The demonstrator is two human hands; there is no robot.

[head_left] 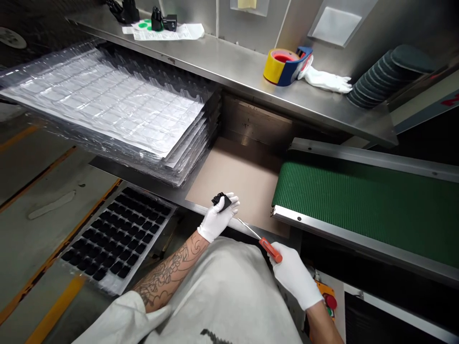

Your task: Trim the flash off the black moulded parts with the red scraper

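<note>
My left hand [217, 219], in a white glove, holds a small black plastic part [221, 201] between its fingers, just above the front edge of a brown cardboard sheet [236, 179]. Wearing the same kind of glove, my right hand [296, 277] grips a screwdriver by its orange handle [271, 250]. The thin metal shaft [248, 228] points up and left toward the part, its tip close to my left hand.
A green ribbed conveyor belt [362, 205] runs to the right. Stacked clear blister trays [107, 105] lie at left, above a tray filled with black parts [114, 236]. The steel shelf [233, 67] carries a tape dispenser [285, 66], a white glove [328, 80] and dark stacked discs [380, 76].
</note>
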